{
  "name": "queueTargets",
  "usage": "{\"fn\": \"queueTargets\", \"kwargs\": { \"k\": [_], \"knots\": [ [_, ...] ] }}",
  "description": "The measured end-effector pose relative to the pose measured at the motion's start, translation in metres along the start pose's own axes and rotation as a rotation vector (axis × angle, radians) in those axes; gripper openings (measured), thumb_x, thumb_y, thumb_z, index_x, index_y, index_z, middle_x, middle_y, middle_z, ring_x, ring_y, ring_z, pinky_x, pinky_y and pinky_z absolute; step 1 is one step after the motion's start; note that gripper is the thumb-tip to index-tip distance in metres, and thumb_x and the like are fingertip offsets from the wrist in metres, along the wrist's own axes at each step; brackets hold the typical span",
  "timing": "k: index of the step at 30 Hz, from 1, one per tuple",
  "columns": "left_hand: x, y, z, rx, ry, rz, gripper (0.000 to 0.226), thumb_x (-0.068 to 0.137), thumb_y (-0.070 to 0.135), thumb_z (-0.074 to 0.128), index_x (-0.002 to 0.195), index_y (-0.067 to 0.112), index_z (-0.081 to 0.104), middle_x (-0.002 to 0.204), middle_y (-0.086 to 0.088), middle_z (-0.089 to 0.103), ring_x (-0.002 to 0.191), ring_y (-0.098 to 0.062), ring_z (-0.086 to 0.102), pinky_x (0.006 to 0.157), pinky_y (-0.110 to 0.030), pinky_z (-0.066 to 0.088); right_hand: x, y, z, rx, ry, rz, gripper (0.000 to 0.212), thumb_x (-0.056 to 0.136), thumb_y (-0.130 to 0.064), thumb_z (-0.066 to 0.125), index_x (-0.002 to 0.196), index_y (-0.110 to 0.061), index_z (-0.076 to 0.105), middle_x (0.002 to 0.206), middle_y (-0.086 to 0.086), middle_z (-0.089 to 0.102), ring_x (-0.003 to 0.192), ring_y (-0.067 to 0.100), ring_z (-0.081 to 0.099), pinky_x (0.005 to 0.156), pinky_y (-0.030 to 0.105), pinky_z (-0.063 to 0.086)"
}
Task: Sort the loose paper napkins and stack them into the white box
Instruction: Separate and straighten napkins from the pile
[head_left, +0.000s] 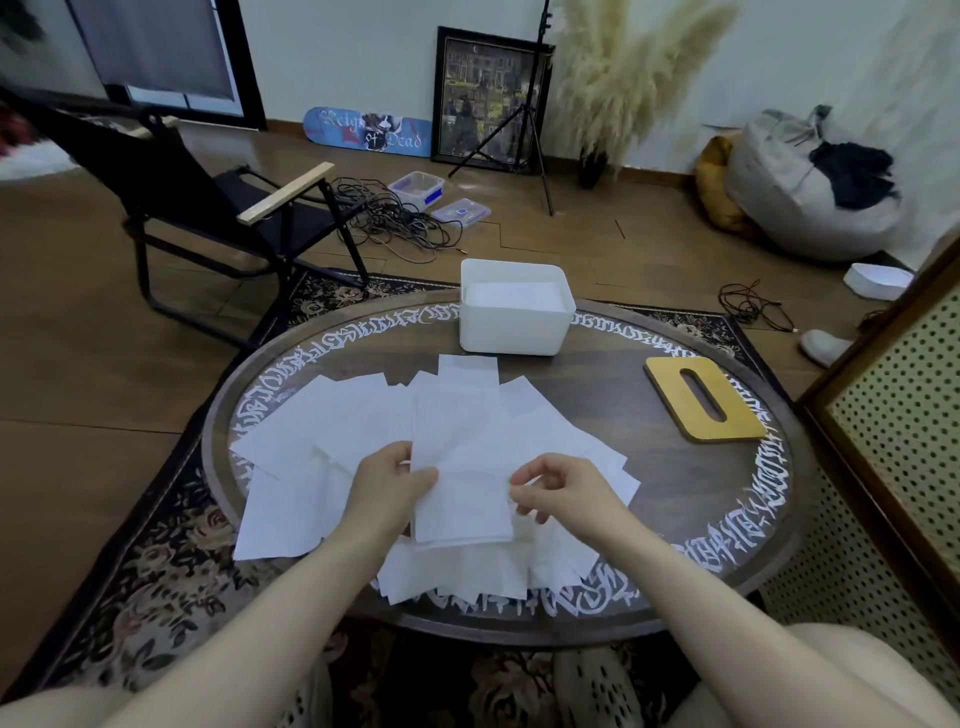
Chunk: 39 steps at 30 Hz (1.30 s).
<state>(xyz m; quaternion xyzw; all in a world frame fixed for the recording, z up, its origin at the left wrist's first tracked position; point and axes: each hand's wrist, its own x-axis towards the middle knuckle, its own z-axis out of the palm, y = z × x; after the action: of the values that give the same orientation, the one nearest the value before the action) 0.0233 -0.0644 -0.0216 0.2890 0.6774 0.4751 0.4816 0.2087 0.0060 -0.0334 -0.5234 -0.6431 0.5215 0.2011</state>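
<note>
Several loose white paper napkins (322, 431) lie spread and overlapping across the near half of the round dark table (613, 395). My left hand (387, 486) pinches the left edge of a small stack of napkins (460, 457) held just above the pile. On the stack's right edge, my right hand (558, 491) pinches with its fingertips. The white box (514, 325) stands open at the table's far edge, with napkins lying flat inside it.
A flat wooden lid with a slot (704, 397) lies on the table at the right. A black folding chair (208, 208) stands on the floor at the far left. A perforated panel (893, 426) rises close on the right.
</note>
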Motion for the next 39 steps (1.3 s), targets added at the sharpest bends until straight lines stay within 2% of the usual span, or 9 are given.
{"fn": "queueTargets", "kwargs": {
  "k": [4,6,13,20,24,28,32,36,39],
  "knots": [
    [0.005,0.001,-0.007,-0.001,0.068,0.010,0.024,0.089,-0.003,0.053,0.083,0.017,0.065,0.089,-0.011,0.070,0.084,-0.032,0.066,0.078,-0.052,0.054,0.010,0.019,-0.032,-0.365,0.167,-0.007,0.011,0.083,-0.019,0.068,0.090,-0.024,0.063,0.078,-0.006,0.063,0.070,0.011,0.056,0.065,0.028,0.043],
    [0.006,-0.001,-0.010,0.015,0.083,0.009,0.023,0.089,-0.002,0.053,0.083,0.016,0.065,0.092,-0.013,0.070,0.088,-0.033,0.067,0.082,-0.053,0.053,0.011,0.028,-0.047,-0.555,0.186,0.020,0.018,0.083,-0.026,0.067,0.099,-0.027,0.060,0.090,-0.009,0.061,0.078,0.010,0.056,0.066,0.028,0.043],
    [0.005,-0.001,-0.015,0.031,0.114,0.004,0.024,0.089,-0.002,0.053,0.081,0.017,0.064,0.097,-0.015,0.069,0.090,-0.033,0.066,0.082,-0.048,0.053,0.002,0.047,-0.060,-0.714,0.109,0.122,0.039,0.081,-0.030,0.070,0.116,-0.022,0.055,0.106,-0.004,0.055,0.090,0.013,0.056,0.069,0.027,0.046],
    [0.003,0.001,-0.015,0.032,0.094,0.000,0.024,0.090,-0.001,0.052,0.082,0.019,0.063,0.094,-0.010,0.069,0.087,-0.031,0.066,0.081,-0.045,0.054,0.004,0.044,-0.048,-0.398,0.056,0.206,0.031,0.080,-0.030,0.074,0.102,-0.015,0.059,0.089,-0.002,0.056,0.074,0.011,0.055,0.067,0.025,0.045],
    [0.003,0.001,-0.016,0.029,0.094,-0.005,0.022,0.091,-0.001,0.052,0.086,0.016,0.064,0.095,-0.009,0.069,0.087,-0.030,0.065,0.079,-0.043,0.054,0.005,0.036,-0.039,-0.248,0.022,0.232,0.030,0.080,-0.024,0.076,0.102,-0.010,0.060,0.082,0.004,0.065,0.063,0.012,0.054,0.057,0.021,0.043],
    [0.003,0.001,-0.016,0.021,0.085,-0.007,0.018,0.092,-0.001,0.052,0.095,0.012,0.064,0.099,-0.011,0.068,0.088,-0.030,0.064,0.078,-0.039,0.054,0.008,0.031,-0.033,-0.204,0.035,0.244,0.025,0.080,-0.022,0.076,0.097,-0.010,0.061,0.074,0.003,0.064,0.057,0.012,0.052,0.053,0.020,0.043],
    [0.003,0.001,-0.016,0.019,0.084,-0.008,0.022,0.090,-0.003,0.052,0.084,0.015,0.065,0.095,-0.012,0.069,0.087,-0.030,0.065,0.085,-0.046,0.053,0.009,0.029,-0.030,-0.142,0.064,0.240,0.019,0.082,-0.016,0.075,0.088,-0.010,0.058,0.067,0.002,0.056,0.051,0.010,0.048,0.046,0.015,0.041],
    [0.003,0.001,-0.015,0.022,0.081,-0.009,0.024,0.090,-0.002,0.052,0.082,0.017,0.064,0.091,-0.008,0.069,0.086,-0.029,0.065,0.084,-0.045,0.053,0.009,0.031,-0.029,-0.210,0.104,0.193,0.017,0.082,-0.014,0.074,0.074,-0.012,0.058,0.064,-0.001,0.054,0.053,0.011,0.049,0.052,0.021,0.043],
    [0.002,0.001,-0.014,0.019,0.072,-0.005,0.024,0.090,-0.003,0.052,0.082,0.015,0.064,0.090,-0.008,0.069,0.083,-0.026,0.065,0.083,-0.043,0.053,0.007,0.032,-0.032,-0.232,0.130,0.171,0.018,0.082,-0.013,0.073,0.071,-0.011,0.059,0.063,-0.001,0.056,0.053,0.012,0.050,0.057,0.025,0.045]
  ]
}}
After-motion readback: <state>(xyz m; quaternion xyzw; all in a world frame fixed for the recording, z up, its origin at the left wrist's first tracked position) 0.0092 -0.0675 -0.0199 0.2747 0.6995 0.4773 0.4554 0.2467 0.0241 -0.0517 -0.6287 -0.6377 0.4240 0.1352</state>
